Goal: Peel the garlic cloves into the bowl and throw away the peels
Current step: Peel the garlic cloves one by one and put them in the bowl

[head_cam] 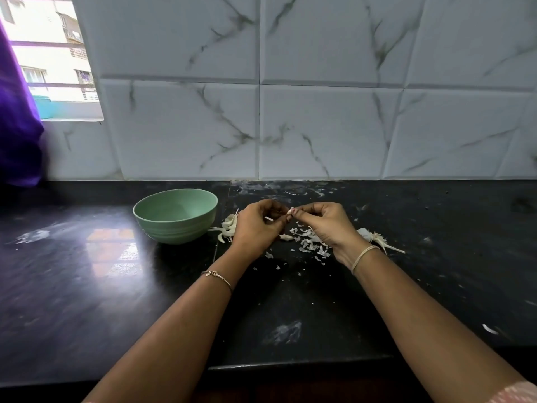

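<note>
Green bowl (175, 216) waits left of centre; my left hand (255, 225) and right hand (325, 225) pinch one garlic clove (290, 211), stripping skin.

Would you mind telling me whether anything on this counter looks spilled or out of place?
Yes: garlic peels lie scattered loose over the dark counter right of the green bowl, not gathered for throwing away. The bowl stands upright, and nothing looks damaged.
</note>
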The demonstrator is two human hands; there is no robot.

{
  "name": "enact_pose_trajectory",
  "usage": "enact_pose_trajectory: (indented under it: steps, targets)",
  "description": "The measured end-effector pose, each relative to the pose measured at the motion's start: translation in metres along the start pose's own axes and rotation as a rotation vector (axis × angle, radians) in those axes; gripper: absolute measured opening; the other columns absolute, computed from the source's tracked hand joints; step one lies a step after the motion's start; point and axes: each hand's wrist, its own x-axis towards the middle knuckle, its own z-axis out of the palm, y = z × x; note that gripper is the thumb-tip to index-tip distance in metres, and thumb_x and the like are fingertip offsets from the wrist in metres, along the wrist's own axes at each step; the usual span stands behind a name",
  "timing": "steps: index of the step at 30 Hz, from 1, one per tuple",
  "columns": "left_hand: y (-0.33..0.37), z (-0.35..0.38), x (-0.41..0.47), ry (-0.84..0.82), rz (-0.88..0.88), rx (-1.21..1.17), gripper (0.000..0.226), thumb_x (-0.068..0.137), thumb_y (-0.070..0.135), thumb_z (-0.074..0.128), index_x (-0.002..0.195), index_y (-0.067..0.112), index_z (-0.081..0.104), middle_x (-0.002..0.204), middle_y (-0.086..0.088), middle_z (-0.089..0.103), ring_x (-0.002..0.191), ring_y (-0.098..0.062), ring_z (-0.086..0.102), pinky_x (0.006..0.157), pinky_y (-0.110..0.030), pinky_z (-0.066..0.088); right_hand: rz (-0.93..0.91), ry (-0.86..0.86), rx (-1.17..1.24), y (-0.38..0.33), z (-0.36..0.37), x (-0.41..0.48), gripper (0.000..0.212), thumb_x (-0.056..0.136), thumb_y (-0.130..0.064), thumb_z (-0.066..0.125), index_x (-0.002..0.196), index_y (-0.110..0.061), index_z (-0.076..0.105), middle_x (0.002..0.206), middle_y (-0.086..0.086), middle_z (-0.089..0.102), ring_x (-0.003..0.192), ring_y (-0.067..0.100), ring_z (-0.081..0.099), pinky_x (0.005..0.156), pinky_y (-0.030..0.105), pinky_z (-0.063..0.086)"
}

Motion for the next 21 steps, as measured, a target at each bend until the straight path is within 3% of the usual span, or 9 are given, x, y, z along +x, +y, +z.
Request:
enact_pose_trajectory:
  steps: [4, 9, 15, 21]
  targets:
    - [-0.001, 0.0, -0.001, 0.02, 0.005, 0.053, 0.007, 0.081, 0.02, 0.078, 0.085, 0.017, 0.073, 0.079, 0.002, 0.073, 0.068, -0.013, 0.068, 0.065, -0.024, 0.055, -0.006, 0.001, -0.04, 0.001, 0.001, 0.0, 0.005, 0.085, -0.012, 0.073, 0.08, -0.013, 0.073, 0.081, 0.001, 0.071, 0.075, 0.002, 0.063, 0.067, 0.007, 0.047]
    - [0.003, 0.001, -0.004, 0.005, -0.011, 0.037, 0.01, 0.082, 0.02, 0.077, 0.087, 0.013, 0.073, 0.077, 0.002, 0.072, 0.055, -0.005, 0.062, 0.052, -0.014, 0.046, -0.054, 0.048, -0.103, -0.002, 0.002, -0.002, 0.005, 0.083, -0.009, 0.072, 0.079, -0.006, 0.074, 0.082, 0.009, 0.073, 0.075, 0.007, 0.065, 0.07, 0.013, 0.05]
    - [0.011, 0.001, -0.008, -0.041, -0.097, -0.143, 0.007, 0.084, 0.012, 0.075, 0.08, 0.012, 0.07, 0.068, 0.002, 0.068, 0.043, -0.002, 0.054, 0.044, -0.015, 0.043, -0.114, 0.063, -0.162, -0.005, 0.0, -0.004, 0.009, 0.082, -0.009, 0.073, 0.074, -0.013, 0.074, 0.076, 0.004, 0.073, 0.072, 0.008, 0.067, 0.073, 0.021, 0.054]
    - [0.015, -0.003, -0.011, -0.089, -0.299, -0.433, 0.006, 0.086, 0.008, 0.072, 0.081, 0.005, 0.07, 0.075, -0.009, 0.069, 0.049, -0.009, 0.049, 0.043, -0.017, 0.044, -0.337, 0.112, -0.493, -0.003, -0.002, -0.005, 0.002, 0.077, -0.019, 0.077, 0.078, -0.018, 0.076, 0.072, -0.01, 0.069, 0.069, 0.005, 0.065, 0.067, 0.025, 0.055]
